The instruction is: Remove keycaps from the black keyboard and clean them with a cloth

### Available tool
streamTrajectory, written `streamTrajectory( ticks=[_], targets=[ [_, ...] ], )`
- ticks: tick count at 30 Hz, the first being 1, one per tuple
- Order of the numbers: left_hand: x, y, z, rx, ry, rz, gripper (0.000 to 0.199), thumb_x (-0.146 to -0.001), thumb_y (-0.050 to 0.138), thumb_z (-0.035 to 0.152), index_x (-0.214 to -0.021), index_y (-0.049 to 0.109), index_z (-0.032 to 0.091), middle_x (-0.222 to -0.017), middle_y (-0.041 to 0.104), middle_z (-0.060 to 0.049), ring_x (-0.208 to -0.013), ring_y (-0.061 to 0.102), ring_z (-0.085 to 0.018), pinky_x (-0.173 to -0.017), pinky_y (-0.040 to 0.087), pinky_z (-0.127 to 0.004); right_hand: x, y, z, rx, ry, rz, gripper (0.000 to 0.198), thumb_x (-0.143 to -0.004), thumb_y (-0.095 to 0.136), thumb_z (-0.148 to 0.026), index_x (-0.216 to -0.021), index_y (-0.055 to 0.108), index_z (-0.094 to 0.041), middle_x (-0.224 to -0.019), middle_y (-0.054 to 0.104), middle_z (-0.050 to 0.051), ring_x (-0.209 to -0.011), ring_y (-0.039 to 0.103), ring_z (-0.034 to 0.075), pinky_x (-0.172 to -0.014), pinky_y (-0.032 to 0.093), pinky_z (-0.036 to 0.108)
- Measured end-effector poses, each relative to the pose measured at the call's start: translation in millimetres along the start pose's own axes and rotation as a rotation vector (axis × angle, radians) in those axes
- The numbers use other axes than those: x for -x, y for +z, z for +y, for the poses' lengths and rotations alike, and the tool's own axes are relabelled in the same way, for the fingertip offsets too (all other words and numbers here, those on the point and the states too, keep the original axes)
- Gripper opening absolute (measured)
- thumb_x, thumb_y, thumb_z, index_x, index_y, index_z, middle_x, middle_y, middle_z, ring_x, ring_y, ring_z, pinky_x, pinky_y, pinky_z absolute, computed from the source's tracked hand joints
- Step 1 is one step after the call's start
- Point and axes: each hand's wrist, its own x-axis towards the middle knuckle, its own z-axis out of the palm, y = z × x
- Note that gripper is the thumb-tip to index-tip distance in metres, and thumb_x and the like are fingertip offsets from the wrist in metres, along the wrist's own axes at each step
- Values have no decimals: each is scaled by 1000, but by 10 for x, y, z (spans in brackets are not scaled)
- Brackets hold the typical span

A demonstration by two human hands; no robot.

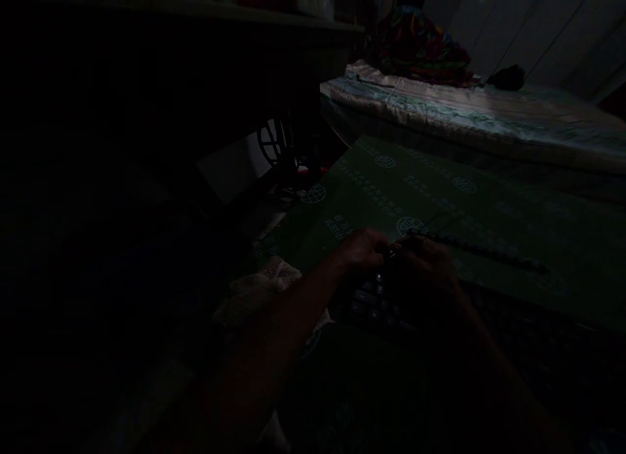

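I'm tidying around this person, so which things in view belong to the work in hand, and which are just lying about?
Seemingly in use:
left hand and right hand
what looks like a keyboard
printed green surface beneath

Apparently lying about:
pale cloth
patterned bundle on the bedding

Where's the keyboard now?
In the head view, the keyboard lies on the green sheet, right of centre, its clearest keys just below the left hand and right hand, right of the pale cloth.
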Motion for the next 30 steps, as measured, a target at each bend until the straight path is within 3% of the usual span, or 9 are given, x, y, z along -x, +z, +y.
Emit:
streamTrajectory(
  ticks=[6, 18, 22, 30],
  targets=[
    [3, -12, 11, 6, 14, -18, 19, -71, 57, 17, -84, 70, 13, -83, 68, -3, -77, 59, -15, -68, 43, -22, -17, -5, 27, 12, -67, 51, 20, -72, 63, -38, -69, 65, -18, -61, 61, 0, -57, 54, 14, -49, 40, 23],
    [-22, 23, -42, -219, 168, -18, 17, -78, 49, 15, -82, 65, 13, -83, 63, -4, -79, 57, -15, -72, 42, -23, -7, 15, -13, -233, 48, 137, 28, -64, 71, -44, -68, 62, -17, -51, 54, -4, -45, 47, 10, -43, 37, 21],
    [-7, 26, 1, -162, 129, 28, 14, -78, 50, 17, -83, 63, 14, -84, 63, -4, -79, 57, -14, -71, 43, -24, -22, 4, -47, -232, 76, 182, 32, -60, 74, -45, -65, 61, -17, -52, 55, -3, -45, 50, 10, -42, 38, 21],
    [-13, -95, -7, -27, 11, 161, 15, -79, 53, 22, -86, 62, 13, -86, 65, -5, -81, 59, -15, -73, 44, -26, -13, -34, -178, -440, 208, 352, 40, -57, 76, -49, -71, 59, -16, -49, 59, -2, -35, 49, 9, -34, 35, 19]
  ],
)
